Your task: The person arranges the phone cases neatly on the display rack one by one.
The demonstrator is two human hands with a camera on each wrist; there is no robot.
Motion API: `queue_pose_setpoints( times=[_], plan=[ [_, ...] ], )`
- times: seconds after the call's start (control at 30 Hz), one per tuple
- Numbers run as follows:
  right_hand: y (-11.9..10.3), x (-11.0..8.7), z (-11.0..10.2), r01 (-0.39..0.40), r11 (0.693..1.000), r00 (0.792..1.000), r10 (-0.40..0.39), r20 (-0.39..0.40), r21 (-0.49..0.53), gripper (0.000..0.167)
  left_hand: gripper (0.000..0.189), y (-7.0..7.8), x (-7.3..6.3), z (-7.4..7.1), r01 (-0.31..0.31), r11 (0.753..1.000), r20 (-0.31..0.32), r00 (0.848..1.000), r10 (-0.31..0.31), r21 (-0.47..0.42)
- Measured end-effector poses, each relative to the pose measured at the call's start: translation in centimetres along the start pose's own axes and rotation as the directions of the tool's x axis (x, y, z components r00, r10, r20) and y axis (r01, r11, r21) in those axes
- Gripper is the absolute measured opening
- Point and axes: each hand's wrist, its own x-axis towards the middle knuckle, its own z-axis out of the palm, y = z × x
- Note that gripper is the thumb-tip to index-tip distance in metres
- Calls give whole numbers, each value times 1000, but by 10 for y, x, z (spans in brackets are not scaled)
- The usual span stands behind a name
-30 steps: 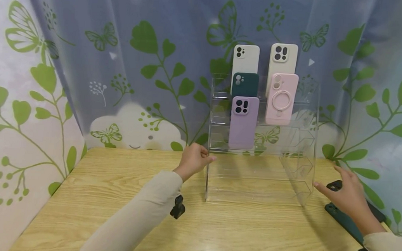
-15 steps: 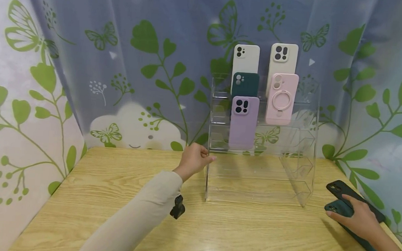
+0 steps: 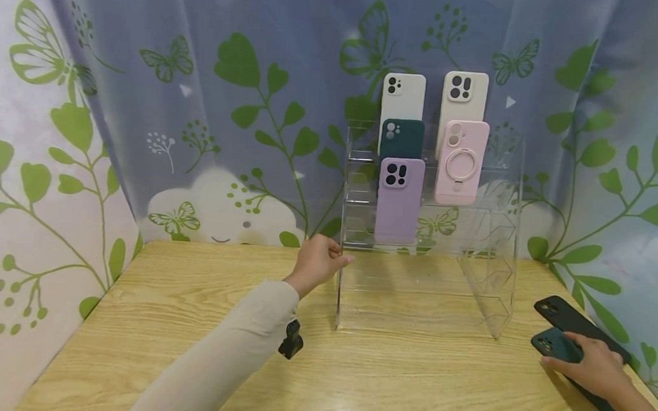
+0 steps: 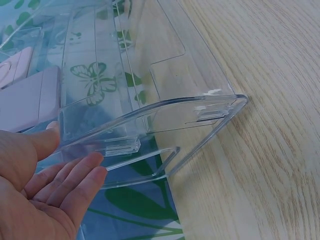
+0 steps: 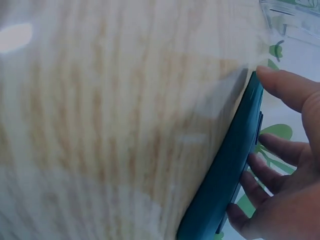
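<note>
My left hand point(image 3: 318, 262) pinches the left side panel of a clear acrylic display rack point(image 3: 338, 302), thumb in front and fingers behind; the left wrist view shows the thumb at the panel edge point(image 4: 170, 101). At the right side of the table, my right hand point(image 3: 595, 369) grips a dark teal phone case point(image 3: 553, 343) by its long edges. In the right wrist view, thumb and fingers lie on opposite sides of that teal case point(image 5: 217, 175), which lies close over the wood. A black phone case point(image 3: 575, 319) lies right behind it.
The rack's upper tiers hold a white case point(image 3: 402, 102), a cream case point(image 3: 464, 107), a dark green case point(image 3: 402, 139), a pink case with a ring point(image 3: 459, 189) and a lilac case point(image 3: 398, 213). A leaf-print curtain point(image 3: 266, 118) hangs behind the wooden table point(image 3: 183, 323).
My right hand has moved from beside the rack's right side down and right to the teal case, and its fingers have closed about it. The left hand stays on the rack.
</note>
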Motion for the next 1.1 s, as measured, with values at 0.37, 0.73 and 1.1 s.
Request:
queue_pose_setpoints(
  times=[0.37, 0.73, 1.1],
  plan=[
    [-5, -1, 2, 86, 992, 995, -91, 47, 89, 78, 24, 0, 1, -1, -3, 1000, -13, 1000, 3, 24],
    [-2, -7, 6, 151, 977, 987, -156, 24, 150, 71, 27, 0, 0, 1, -16, 1000, -5, 1000, 17, 17],
    [-7, -8, 4, 100, 989, 994, -104, 31, 113, 80, 24, 0, -1, 1, -6, 1000, 4, 1000, 6, 13]
  ],
)
